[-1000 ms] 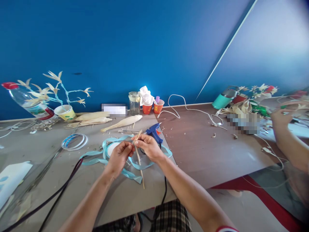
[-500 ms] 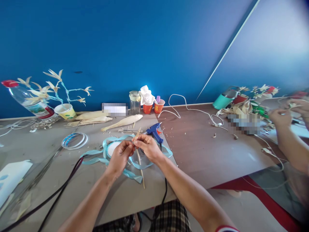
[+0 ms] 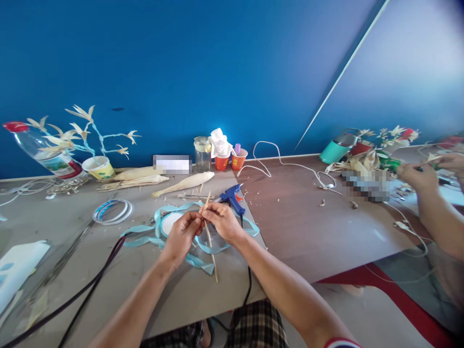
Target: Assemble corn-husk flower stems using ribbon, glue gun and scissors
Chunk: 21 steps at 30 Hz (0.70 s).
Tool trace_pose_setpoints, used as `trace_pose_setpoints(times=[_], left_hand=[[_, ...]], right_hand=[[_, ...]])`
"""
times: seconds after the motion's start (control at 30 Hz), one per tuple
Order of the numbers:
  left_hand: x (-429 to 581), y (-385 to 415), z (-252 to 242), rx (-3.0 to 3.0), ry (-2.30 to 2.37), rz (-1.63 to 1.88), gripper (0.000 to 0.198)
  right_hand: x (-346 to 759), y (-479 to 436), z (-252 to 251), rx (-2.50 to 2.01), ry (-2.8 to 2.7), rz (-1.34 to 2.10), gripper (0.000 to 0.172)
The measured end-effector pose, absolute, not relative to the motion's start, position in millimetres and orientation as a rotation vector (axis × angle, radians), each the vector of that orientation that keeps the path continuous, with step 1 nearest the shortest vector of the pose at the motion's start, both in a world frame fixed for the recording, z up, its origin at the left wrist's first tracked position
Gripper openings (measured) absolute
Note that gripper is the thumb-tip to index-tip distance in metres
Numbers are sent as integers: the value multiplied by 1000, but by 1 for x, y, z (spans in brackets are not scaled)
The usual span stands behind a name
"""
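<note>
My left hand [image 3: 181,235] and my right hand [image 3: 224,221] meet over the grey table [image 3: 152,285], both pinched on the upper part of a thin wooden stick [image 3: 210,246]. The stick slants down toward me, its lower end hanging free above a loose light-blue ribbon [image 3: 197,261]. A strip of pale dried husk sticks up from the pinch. Under my hands lies a white ribbon spool [image 3: 168,222]. Just behind my right hand rests a blue glue gun [image 3: 230,196], its black cord running toward me.
Dried corn husks [image 3: 183,183], a jar [image 3: 201,153], orange cups [image 3: 238,159], a yellow cup with a husk-flower branch [image 3: 98,167] and a tilted bottle [image 3: 43,154] line the back edge. Ribbon rings [image 3: 111,211] lie left. Another person's hands [image 3: 420,175] work at right among husks.
My hands stay pinched on the stick with only slight finger shifts. The other person's hands at right have dropped lower toward the table.
</note>
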<state>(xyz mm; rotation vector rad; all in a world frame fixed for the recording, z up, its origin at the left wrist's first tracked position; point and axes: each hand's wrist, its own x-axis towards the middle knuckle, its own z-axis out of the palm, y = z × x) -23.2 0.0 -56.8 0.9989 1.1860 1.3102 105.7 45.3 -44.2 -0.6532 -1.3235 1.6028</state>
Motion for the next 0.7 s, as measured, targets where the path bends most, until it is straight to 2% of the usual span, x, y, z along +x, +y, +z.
trace_pose_setpoints(times=[0.3,0.7], left_hand=[[-18,0,-50,839,1118,1352,23],[-18,1,-48,888,1136,1326,22]], right_hand=[[98,42,-47,-676,-1119,1720,25],[100,43,-46,-676,-1080,1719,22]])
